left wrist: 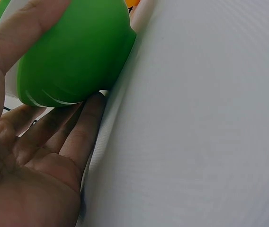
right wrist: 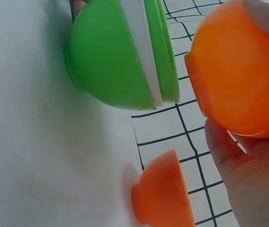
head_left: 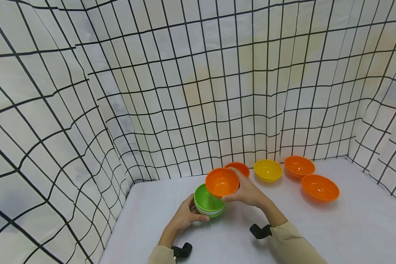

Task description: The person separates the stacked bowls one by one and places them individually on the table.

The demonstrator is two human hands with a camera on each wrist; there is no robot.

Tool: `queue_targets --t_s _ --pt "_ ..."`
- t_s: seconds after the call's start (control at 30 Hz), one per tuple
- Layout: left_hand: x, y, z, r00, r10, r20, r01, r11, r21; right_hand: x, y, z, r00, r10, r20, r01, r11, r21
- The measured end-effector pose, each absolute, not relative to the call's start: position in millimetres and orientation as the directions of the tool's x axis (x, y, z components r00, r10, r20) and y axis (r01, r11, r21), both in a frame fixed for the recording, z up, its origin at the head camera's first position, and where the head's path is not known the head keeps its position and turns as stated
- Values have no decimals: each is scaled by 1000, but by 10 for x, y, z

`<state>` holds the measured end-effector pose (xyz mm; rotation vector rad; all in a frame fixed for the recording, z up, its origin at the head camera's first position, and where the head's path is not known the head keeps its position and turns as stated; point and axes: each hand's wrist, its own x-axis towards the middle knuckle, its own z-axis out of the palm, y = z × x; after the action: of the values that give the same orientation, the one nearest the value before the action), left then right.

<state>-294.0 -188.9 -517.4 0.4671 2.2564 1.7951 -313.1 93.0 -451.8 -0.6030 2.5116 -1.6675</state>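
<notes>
A nested stack of bowls (head_left: 208,198), green on top, white between and green below, stands on the white table. My left hand (head_left: 186,216) holds the stack from its left side. In the left wrist view the thumb lies across the lower green bowl (left wrist: 77,56) and the fingers (left wrist: 85,130) reach round its far side, close to the table. My right hand (head_left: 249,190) grips an orange bowl (head_left: 221,182) by its right side. That bowl hangs tilted just above the stack, apart from it in the right wrist view, where its orange underside (right wrist: 243,71) shows.
Behind my right hand stands another orange bowl (head_left: 238,168), partly hidden. A yellow bowl (head_left: 268,171) and two more orange bowls, one farther back (head_left: 299,167) and one nearer (head_left: 320,188), stand to the right. A white cloth wall (head_left: 191,91) with black grid lines rises behind the table (head_left: 231,242).
</notes>
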Motion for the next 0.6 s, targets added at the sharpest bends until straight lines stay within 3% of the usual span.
queue_targets --t_s 0.6 --pt "-2935 -1876 -5159 -929 369 28 114 214 970 -3049 1267 -4498 -931 -339 133 -275 417 -866"
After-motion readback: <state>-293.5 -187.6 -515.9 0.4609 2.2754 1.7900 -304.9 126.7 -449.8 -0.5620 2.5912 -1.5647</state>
